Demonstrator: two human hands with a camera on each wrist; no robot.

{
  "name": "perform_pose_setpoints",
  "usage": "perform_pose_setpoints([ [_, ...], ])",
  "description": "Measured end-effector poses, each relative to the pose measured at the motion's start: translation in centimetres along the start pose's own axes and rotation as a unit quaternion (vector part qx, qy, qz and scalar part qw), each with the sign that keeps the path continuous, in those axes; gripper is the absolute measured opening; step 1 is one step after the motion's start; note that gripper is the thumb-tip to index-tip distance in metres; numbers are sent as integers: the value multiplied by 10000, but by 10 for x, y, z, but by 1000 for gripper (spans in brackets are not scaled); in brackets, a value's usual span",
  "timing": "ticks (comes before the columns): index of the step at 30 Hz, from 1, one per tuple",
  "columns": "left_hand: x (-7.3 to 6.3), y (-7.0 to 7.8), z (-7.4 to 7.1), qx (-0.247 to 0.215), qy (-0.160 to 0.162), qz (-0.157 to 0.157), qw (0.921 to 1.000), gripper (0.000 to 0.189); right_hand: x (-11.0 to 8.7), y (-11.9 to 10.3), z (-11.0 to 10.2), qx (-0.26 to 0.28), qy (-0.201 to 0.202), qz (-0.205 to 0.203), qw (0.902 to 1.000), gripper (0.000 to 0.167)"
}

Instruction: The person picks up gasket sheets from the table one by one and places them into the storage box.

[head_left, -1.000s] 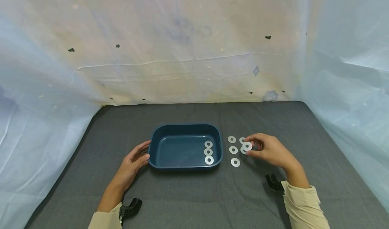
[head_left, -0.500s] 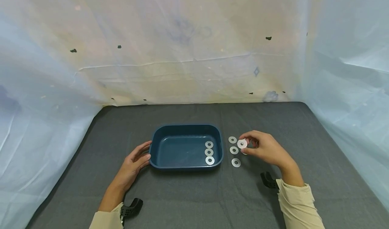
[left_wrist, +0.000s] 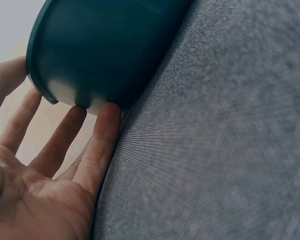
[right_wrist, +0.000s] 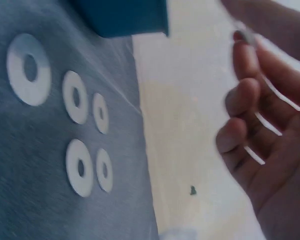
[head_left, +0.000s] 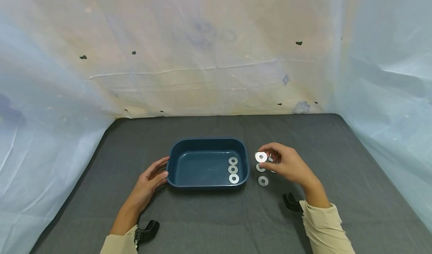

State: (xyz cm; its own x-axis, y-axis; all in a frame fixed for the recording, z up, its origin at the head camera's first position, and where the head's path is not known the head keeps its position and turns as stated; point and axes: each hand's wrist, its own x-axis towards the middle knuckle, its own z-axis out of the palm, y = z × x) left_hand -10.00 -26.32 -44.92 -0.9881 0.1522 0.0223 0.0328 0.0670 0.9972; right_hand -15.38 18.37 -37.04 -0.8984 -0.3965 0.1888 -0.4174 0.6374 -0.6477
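Note:
The dark blue plastic basin (head_left: pixel 207 187) stands on the grey cloth, with three flat metal washers (head_left: pixel 231 181) lined up inside along its right end. My left hand (head_left: pixel 146 186) touches the basin's left end; in the left wrist view its extended fingertips (left_wrist: pixel 109 112) rest against the outer wall. Right of the basin, my right hand (head_left: pixel 288 166) pinches another washer (head_left: pixel 261 160) between thumb and fingers, above the cloth. Below it lie several loose washers (right_wrist: pixel 17 85), plain in the right wrist view, partly covered by the hand in the head view.
The grey cloth (head_left: pixel 202 224) covers the tabletop. Pale patterned sheeting (head_left: pixel 209 89) hangs behind the table, and bluish sheeting (head_left: pixel 388 108) hangs at the sides. Black wrist mounts (head_left: pixel 147 230) stick out from both wrists.
My right hand has moved left toward the basin with the pinched washer, passing over the loose washers. My left hand stays at the basin's left end.

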Motion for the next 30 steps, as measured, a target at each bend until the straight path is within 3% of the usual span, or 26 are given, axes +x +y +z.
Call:
perform_pose_setpoints([
  [7, -2, 1, 1, -43, 26, -86, 10000, 54, 3, -7, 8, 162, 308, -89, 9994, 34],
  [30, -4, 0, 1, -13, -18, -195, 9998, 55, 4, -9, 27, 151, 317, -134, 9993, 35],
])
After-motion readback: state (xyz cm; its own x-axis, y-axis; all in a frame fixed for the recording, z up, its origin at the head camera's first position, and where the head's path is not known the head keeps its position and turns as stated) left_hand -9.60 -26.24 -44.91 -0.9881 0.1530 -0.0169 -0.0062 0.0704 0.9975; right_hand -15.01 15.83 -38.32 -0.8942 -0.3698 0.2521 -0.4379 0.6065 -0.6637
